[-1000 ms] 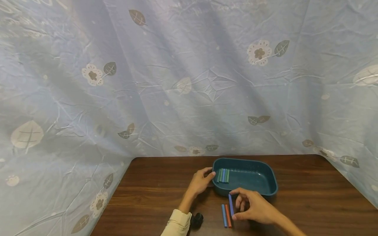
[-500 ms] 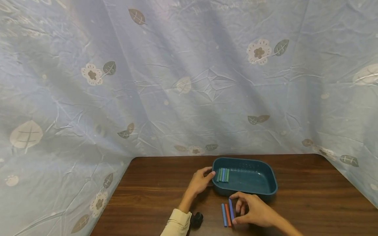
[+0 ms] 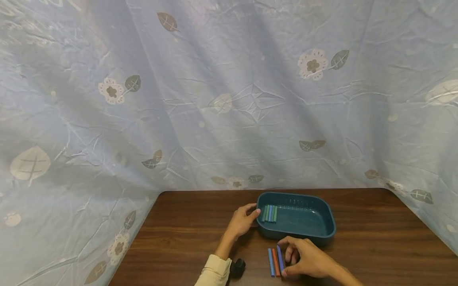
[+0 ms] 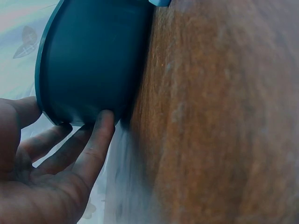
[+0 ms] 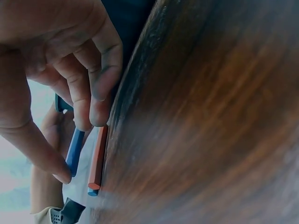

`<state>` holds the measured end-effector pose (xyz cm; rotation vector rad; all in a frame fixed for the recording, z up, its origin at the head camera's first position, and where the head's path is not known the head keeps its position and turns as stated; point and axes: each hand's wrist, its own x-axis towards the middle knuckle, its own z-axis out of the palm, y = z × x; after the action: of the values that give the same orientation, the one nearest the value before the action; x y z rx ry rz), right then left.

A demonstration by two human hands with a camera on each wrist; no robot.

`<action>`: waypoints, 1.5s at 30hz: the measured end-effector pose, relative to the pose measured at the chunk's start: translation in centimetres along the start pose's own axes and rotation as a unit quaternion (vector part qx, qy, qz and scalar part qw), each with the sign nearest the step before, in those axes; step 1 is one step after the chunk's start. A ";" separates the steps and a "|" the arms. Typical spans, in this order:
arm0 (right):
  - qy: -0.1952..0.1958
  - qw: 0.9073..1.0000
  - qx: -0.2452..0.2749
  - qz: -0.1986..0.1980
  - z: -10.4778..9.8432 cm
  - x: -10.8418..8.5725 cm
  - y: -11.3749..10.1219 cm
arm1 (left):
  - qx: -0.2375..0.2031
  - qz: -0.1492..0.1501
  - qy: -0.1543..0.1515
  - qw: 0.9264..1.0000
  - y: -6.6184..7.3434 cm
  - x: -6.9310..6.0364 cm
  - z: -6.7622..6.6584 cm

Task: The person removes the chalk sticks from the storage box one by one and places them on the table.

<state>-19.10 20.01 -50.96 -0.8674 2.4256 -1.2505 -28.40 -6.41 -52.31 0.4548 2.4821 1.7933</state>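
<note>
A teal tray sits on the table, with several green and blue sticks side by side at its left end. My left hand holds the tray's left end, thumb at the rim and fingers against the outer wall; the left wrist view shows the hand on the tray wall. Between thumb and index finger, my right hand pinches a violet-blue stick by its two ends. Just left of it lie a red stick and a blue stick. The right wrist view shows the pinched stick beside the red one.
A black object is beside my left sleeve. The brown wooden table extends to both sides of the tray, and a patterned pale curtain hangs behind it.
My right hand has moved slightly toward the table's near edge, bringing the violet-blue stick down alongside the red one. My left hand keeps its place on the tray.
</note>
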 end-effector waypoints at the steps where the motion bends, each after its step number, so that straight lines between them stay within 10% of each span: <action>1: 0.000 1.000 0.001 0.001 0.0 0.0 0.0 | -0.004 0.000 -0.001 1.000 0.0 0.0 0.0; 45: -0.005 0.998 -0.046 0.034 0.8 0.2 -0.2 | -0.004 0.005 -0.004 1.000 0.1 -0.2 -0.2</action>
<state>-18.74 19.30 -51.25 -0.8054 2.5001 -1.1144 -28.23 -6.57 -52.19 0.4728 2.4717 1.7995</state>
